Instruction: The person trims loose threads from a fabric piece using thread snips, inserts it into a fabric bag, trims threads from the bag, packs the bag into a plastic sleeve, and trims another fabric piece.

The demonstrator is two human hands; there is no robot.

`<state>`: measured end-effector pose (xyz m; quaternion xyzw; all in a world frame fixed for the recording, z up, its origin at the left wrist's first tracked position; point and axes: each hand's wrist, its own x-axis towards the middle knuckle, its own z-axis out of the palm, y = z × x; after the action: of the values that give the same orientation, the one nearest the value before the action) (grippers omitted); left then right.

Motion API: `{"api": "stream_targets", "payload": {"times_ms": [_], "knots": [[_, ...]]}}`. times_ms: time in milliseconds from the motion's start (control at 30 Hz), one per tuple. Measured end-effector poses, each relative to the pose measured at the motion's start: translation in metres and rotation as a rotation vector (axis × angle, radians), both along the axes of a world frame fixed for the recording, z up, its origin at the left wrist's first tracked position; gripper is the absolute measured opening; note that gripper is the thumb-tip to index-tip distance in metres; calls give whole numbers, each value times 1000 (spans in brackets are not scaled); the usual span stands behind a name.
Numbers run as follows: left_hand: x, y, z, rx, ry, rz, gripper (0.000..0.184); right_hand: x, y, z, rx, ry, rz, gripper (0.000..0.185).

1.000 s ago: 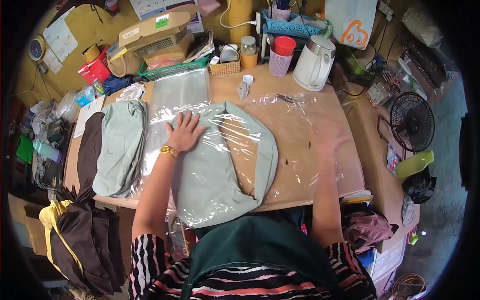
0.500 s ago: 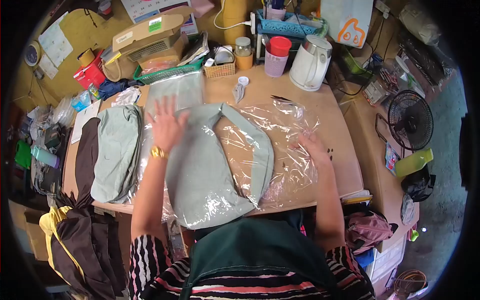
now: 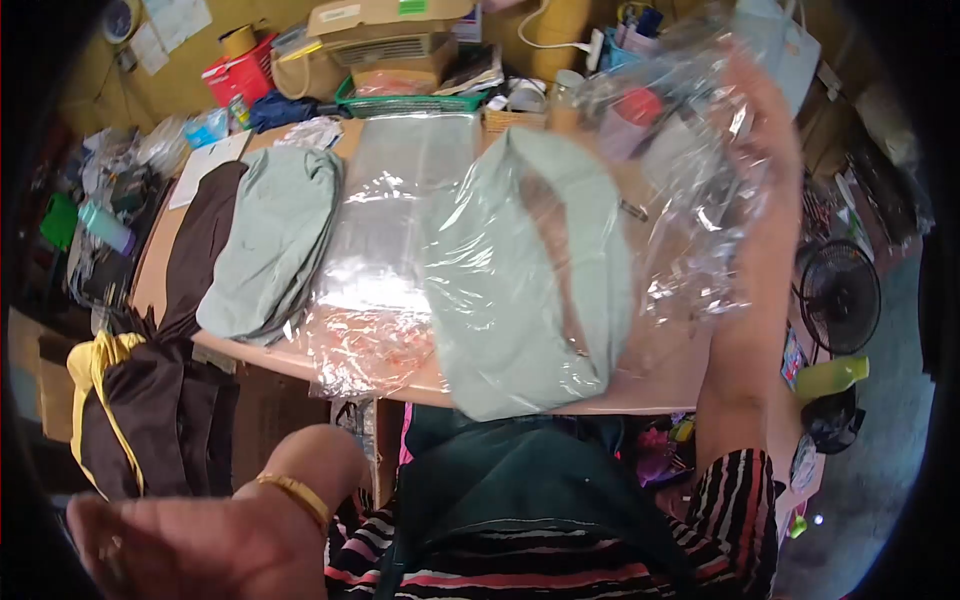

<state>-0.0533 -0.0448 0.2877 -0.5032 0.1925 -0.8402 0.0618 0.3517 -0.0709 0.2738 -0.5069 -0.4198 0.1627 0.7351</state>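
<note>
A pale grey-green cloth shoulder bag (image 3: 490,290) with a broad loop strap lies on the table inside a clear plastic bag (image 3: 690,260). My right hand (image 3: 750,120), smeared by motion, is raised at the upper right and grips the far end of that plastic, lifting it in crumpled folds. Down at the lower left, close to the camera, is my left hand (image 3: 200,545), off the table. Its fingers are blurred and partly cut off by the frame edge. Flat clear plastic bags (image 3: 390,230) lie left of the cloth bag.
Another grey-green cloth bag (image 3: 270,250) and a dark brown cloth (image 3: 200,225) lie at the table's left. Behind stand a green basket (image 3: 410,104), a cardboard box (image 3: 390,20) and a red cup (image 3: 638,106) seen through plastic. A black fan (image 3: 840,295) is at right.
My left hand has left the cloth bag and dropped to the lower left. My right hand has risen up and away, pulling the plastic's end off the table. The view has shifted.
</note>
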Motion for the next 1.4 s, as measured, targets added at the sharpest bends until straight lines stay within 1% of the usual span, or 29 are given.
{"api": "stream_targets", "payload": {"times_ms": [33,167,267,367,467,533,567,600,633,667,700,800,833,867,900,933,967,1000,1033,1067,1100,1133,1167,1200,1233,1267,1300,1367,1400], "knots": [[-3,-5,8,44,24,34,20,-6,10,14,116,1,27,45],[-29,-12,3,32,77,57,25,51,77,4,-287,-177,-115,41],[-44,-15,0,29,76,58,31,52,87,15,-183,-166,-157,37],[-60,-14,-4,0,88,41,37,60,88,25,-188,-175,-198,34],[-97,0,-18,-50,118,-42,44,63,68,44,-77,-167,-224,30],[-126,19,-35,-155,191,-128,49,63,40,48,30,-139,-230,28],[-117,28,-38,-244,223,-142,51,61,25,44,70,-116,-232,27],[-85,32,-33,-372,186,-117,52,58,12,37,93,-87,-234,26],[-53,36,-28,-500,157,-95,54,58,-1,26,94,-47,-246,25],[-37,40,-25,-665,232,166,56,58,-11,10,77,1,-263,24],[-27,40,-29,-664,236,163,56,57,-19,-13,25,59,-287,23],[3,48,-59,-727,1207,213,35,39,-40,-117,-386,390,-325,20],[14,55,-76,-746,1352,195,35,13,-58,-158,-418,314,-130,17],[27,63,-97,-763,1496,178,37,42,-70,-241,-583,528,-55,19],[46,69,-125,-717,1513,116,40,19,-81,-251,-619,460,-43,19],[68,69,-145,-672,1525,55,43,-7,-78,-251,-655,386,-30,20],[94,58,-148,-599,1494,-122,46,-17,-73,-242,-651,392,-32,20],[122,44,-148,-525,1459,-301,49,-26,-70,-229,-648,267,150,22],[146,33,-144,-452,1469,-297,52,-35,-69,-216,-640,142,328,24],[165,29,-139,-375,1477,-294,55,-47,-67,-199,-637,152,317,24],[180,36,-142,-362,1484,-304,55,-58,-64,-180,-530,228,361,27],[198,47,-151,-263,1454,-169,48,-57,-62,-168,-418,295,402,30],[215,55,-151,-164,1414,-37,42,-35,-64,-170,-587,104,427,34],[221,70,-139,-112,1567,22,33,-24,-72,-164,-579,105,409,34],[217,89,-124,-54,1718,89,25,-17,-79,-156,-715,-42,444,30],[211,103,-111,-104,1711,27,19,-9,-86,-151,-851,-192,479,26],[203,118,-99,-156,1699,-31,17,-1,-96,-152,-841,-196,468,26],[188,160,-79,-337,1718,-202,18,10,-114,-162,-816,-253,484,17],[177,179,-70,-427,1712,-365,21,14,-120,-166,-806,-274,489,14]]}}
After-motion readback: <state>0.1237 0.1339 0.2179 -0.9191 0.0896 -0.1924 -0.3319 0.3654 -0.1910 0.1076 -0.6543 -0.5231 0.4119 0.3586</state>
